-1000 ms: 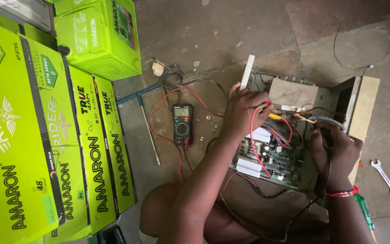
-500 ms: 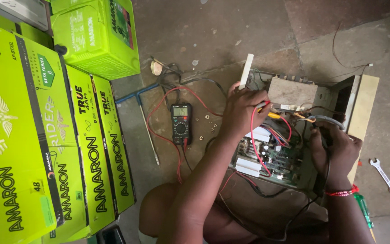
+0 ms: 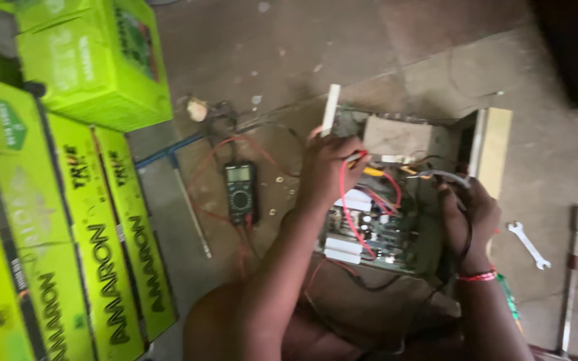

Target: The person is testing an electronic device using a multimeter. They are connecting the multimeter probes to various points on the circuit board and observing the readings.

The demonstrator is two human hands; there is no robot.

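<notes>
Left hand grip: the left hand [image 3: 329, 167] is closed around a red probe [image 3: 358, 158]; the fingers curl over its handle, and the tip is hidden among the wires.
Right hand grip: the right hand [image 3: 471, 220] is closed on a bundle of black cable [image 3: 446, 177] at the right edge of the open device; whether it also holds a second probe, I cannot tell.
Red lead: a red wire [image 3: 350, 217] runs down from the left hand across the circuit board [image 3: 369, 234].
Circuit board: it lies inside an open metal case [image 3: 396, 137] on the floor, directly between the two hands, with white blocks on its near-left corner.
Case: the large grey block sits in the far part of it, and a pale wooden-looking panel [image 3: 493, 150] stands at its right side.
Multimeter: a dark multimeter [image 3: 241, 192] lies flat on the floor just left of the left forearm, with its red and black leads spreading around it.
Wrist: a red band [image 3: 477, 275] is on the right wrist.
Right of the case: a small spanner [image 3: 528, 245] lies on the floor, and a long metal bar [image 3: 568, 281] lies beyond it.
Left of the scene: bright green battery boxes [image 3: 95, 60] stand and lie in a row, well apart from the hands.
Floor: bare concrete [image 3: 289, 47], with small debris on it.
</notes>
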